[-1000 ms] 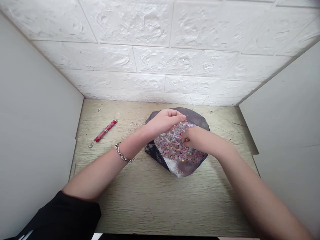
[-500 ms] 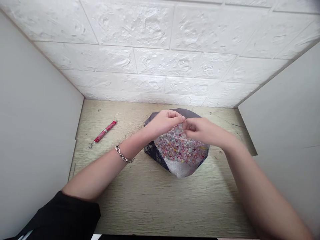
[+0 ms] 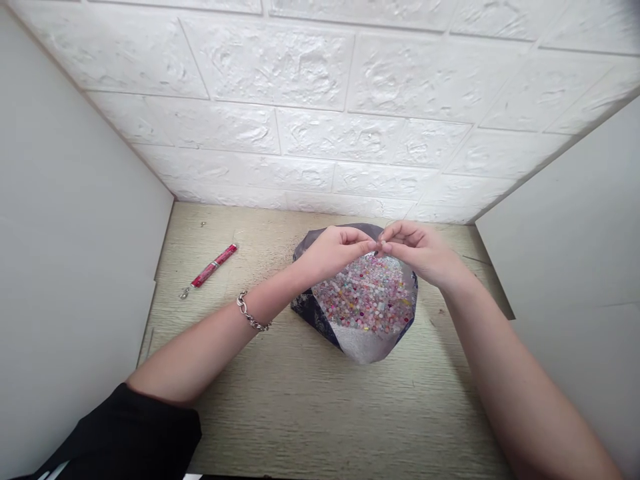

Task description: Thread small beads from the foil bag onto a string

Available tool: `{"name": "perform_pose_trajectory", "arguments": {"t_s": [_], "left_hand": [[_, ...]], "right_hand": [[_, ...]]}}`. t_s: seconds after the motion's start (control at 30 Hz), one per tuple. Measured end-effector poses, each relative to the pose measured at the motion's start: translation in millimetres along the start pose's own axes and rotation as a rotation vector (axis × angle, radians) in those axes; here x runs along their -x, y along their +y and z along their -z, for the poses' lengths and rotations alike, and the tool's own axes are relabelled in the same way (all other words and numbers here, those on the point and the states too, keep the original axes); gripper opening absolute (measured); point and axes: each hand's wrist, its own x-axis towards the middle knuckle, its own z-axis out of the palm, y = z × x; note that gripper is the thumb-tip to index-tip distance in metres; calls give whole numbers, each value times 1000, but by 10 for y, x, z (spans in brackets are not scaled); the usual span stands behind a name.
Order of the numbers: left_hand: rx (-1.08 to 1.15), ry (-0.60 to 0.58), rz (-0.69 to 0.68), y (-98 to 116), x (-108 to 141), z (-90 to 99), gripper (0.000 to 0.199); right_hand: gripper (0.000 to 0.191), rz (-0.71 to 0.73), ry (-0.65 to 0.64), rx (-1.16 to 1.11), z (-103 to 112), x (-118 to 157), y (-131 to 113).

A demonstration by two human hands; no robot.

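My left hand [image 3: 336, 253] is pinched, thumb against forefinger, above a dark-sided, silver-lined pouch [image 3: 360, 343]. Loose beads [image 3: 363, 293] in pink, white, red and yellow fill it. Close against the left fingertips, my right hand [image 3: 417, 250] is also closed in a pinch. What either hand holds is too small to make out; a tiny dark speck shows between the fingertips.
To the left on the wooden table [image 3: 300, 420] lies a slim red rod-like piece [image 3: 214, 265] with a small metal clasp [image 3: 185, 292] at its end. A tiny metal bit [image 3: 203, 224] sits behind it. A white brick-patterned wall [image 3: 305, 133] closes the back, with pale panels on both sides.
My right hand has turned and brought its fingertips up against the left ones, its fingers straighter than before. My left hand keeps its pinch. The view has tilted slightly upward.
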Motion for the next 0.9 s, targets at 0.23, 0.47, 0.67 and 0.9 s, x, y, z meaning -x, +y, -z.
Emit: {"name": "perform_pose_trajectory", "arguments": {"t_s": [0.23,0.47,0.67,0.9], "left_hand": [[-66,37,-3,5,7,-5,32],[-84,46,24,11,11,-17,34],[-102,54,39,13,18,-15,35],[-107,56,44,20,22,-12,35]], "right_hand": [[16,-60,31,8,-61,10,-53],[17,-81,15,11,-74,5,-53],[20,-93,17,38,-79,5,-54],[18,-93,10,39,-86,10,-67]]}}
